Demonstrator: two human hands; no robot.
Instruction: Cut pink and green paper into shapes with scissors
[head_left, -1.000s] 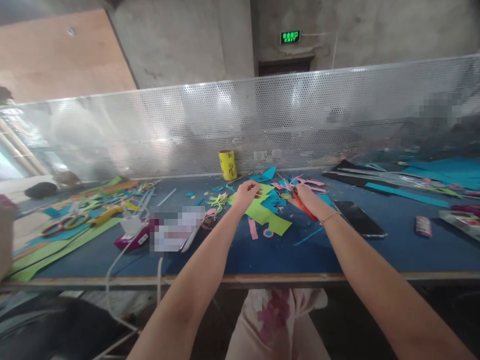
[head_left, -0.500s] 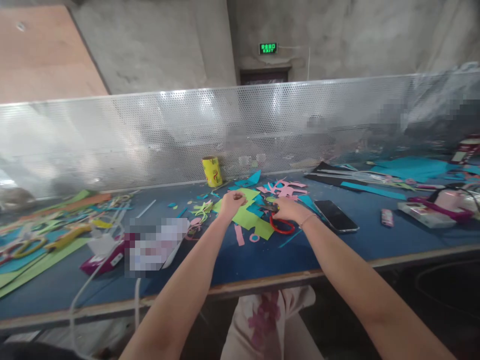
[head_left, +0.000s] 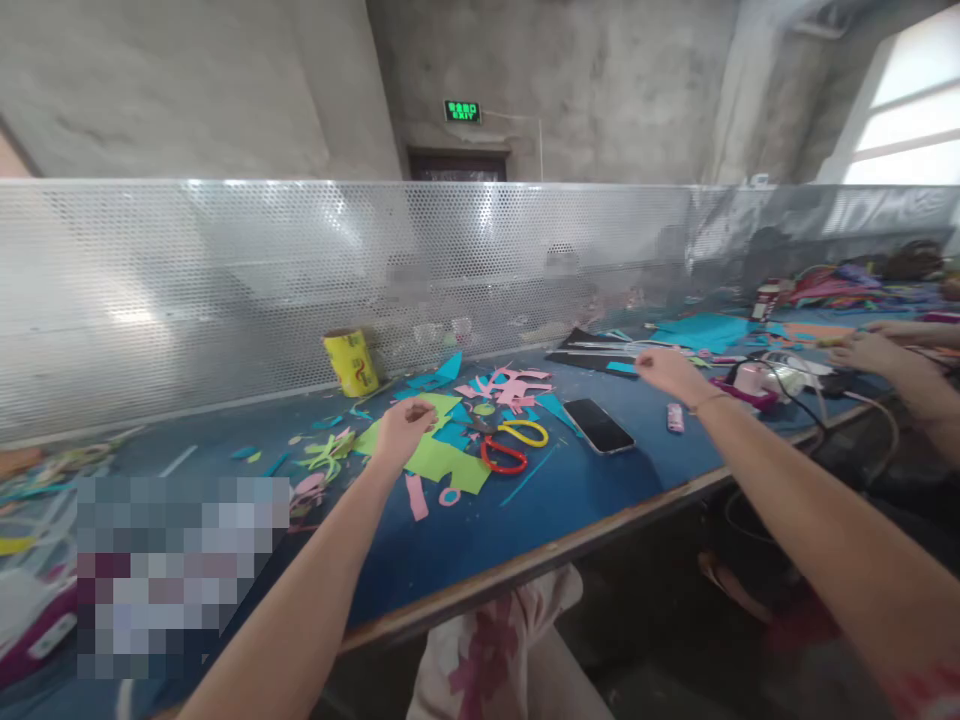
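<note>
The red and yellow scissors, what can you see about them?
The scissors have a shiny, plastic-looking red loop and yellow loop, spread apart, and dark, metal-looking blades over blue paper. They lie on the table, loops toward the picture's right. The tips are unclear. Neither the left hand nor the right hand touches them.

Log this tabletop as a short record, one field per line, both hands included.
Left hand: fingers curled at an irregular light-green paper sheet; grip unclear
Right hand: at the end of a flat light-blue paper strip; grip unclear
Cutting tool: metal scissors with red and yellow loop handles, lying down, in neither hand
Phone: black-screened rectangular smartphone, right of the scissors
Container: yellow printed cylinder, near the perforated metal divider
</note>
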